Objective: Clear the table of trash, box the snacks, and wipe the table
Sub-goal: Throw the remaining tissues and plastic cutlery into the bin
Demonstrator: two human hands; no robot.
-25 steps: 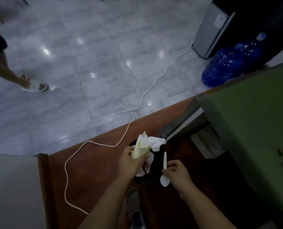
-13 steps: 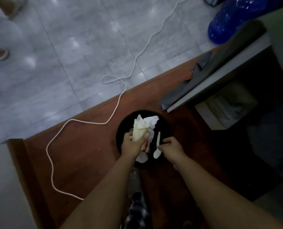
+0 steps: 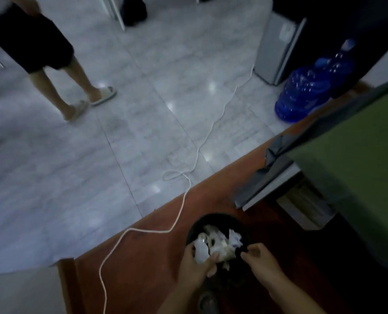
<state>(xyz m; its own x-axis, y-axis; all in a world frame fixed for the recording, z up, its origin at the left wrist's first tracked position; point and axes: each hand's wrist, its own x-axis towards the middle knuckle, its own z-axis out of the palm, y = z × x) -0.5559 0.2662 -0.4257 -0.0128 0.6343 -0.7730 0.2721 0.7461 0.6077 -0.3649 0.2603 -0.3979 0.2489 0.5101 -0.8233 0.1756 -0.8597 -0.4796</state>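
Observation:
A round black trash bin (image 3: 213,218) stands on the red-brown floor strip below me. Inside it lie crumpled white tissues (image 3: 235,240) and pale wrappers (image 3: 224,251). My left hand (image 3: 194,267) hovers over the bin's near left rim, with a white piece of trash (image 3: 200,253) between its thumb and fingers. My right hand (image 3: 260,261) is at the near right rim, fingers loosely curled, and I see nothing in it. The white spoon is not visible.
A white cable (image 3: 184,196) snakes across the grey tiles and the red floor left of the bin. The green-topped table (image 3: 356,168) fills the right side. Blue water jugs (image 3: 306,91) and a grey appliance (image 3: 277,46) stand behind it. A person's legs (image 3: 59,87) are at upper left.
The bundle of tissue and wrappers has dropped from my left hand into the bin. The white spoon has left my right hand. The camera has tilted up toward the room.

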